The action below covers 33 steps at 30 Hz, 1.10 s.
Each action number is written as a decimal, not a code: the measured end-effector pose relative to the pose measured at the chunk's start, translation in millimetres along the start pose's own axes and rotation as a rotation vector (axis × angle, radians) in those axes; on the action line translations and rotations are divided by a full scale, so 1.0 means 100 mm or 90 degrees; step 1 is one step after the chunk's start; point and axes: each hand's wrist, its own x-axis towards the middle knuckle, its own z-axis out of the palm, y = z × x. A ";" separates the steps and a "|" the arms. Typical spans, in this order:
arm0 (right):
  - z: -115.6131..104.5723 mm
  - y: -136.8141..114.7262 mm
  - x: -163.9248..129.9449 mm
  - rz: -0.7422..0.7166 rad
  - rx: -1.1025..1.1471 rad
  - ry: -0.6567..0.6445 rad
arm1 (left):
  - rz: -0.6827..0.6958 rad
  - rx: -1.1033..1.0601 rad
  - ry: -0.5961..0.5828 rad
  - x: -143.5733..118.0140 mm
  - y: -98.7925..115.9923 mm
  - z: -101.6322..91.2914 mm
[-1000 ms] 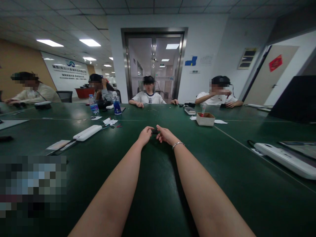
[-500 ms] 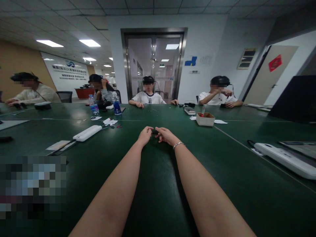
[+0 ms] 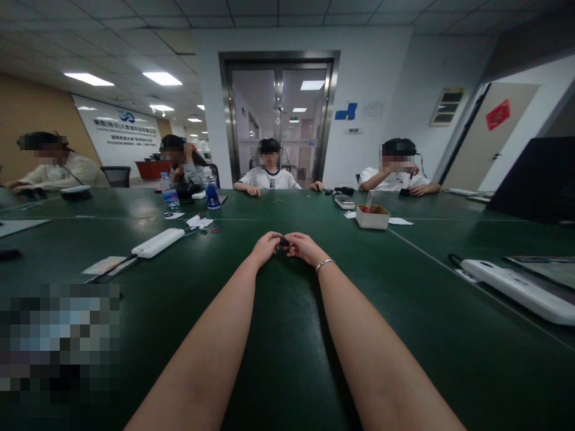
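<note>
Both arms reach forward over the green table (image 3: pixel 287 335). Between my fingertips is a small black object (image 3: pixel 283 242), too small and dark to name. My left hand (image 3: pixel 266 246) grips its left side with fingers bent around it. From the other side my right hand (image 3: pixel 304 248), with a silver bracelet (image 3: pixel 325 263) at the wrist, pinches the same object. The fingers hide most of it.
White power strips lie left (image 3: pixel 159 242) and right (image 3: pixel 516 291). A small box (image 3: pixel 372 217), a blue bottle (image 3: pixel 211 191), a clear bottle (image 3: pixel 169 193) and paper scraps (image 3: pixel 199 222) are farther back. Several people sit across the table. A dark screen (image 3: pixel 534 179) stands at right.
My fingers have closed in around the small black object, the right fingers shifting slightly. Both hands stay in about the same place.
</note>
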 end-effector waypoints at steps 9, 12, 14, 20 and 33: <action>0.01 -0.02 -0.02 0.006 0.014 -0.008 | -0.003 -0.001 0.013 0.02 -0.05 -0.01; 0.00 -0.01 -0.02 0.006 0.012 -0.006 | 0.000 0.013 0.017 0.01 -0.03 0.00; 0.00 -0.01 -0.02 0.005 0.011 -0.004 | 0.008 0.022 0.014 0.00 -0.01 0.00; -0.01 0.00 0.00 0.006 0.021 -0.005 | -0.013 0.003 0.008 0.00 0.00 0.00; 0.00 -0.01 -0.02 0.006 0.023 -0.006 | 0.009 0.036 0.011 -0.02 0.01 -0.01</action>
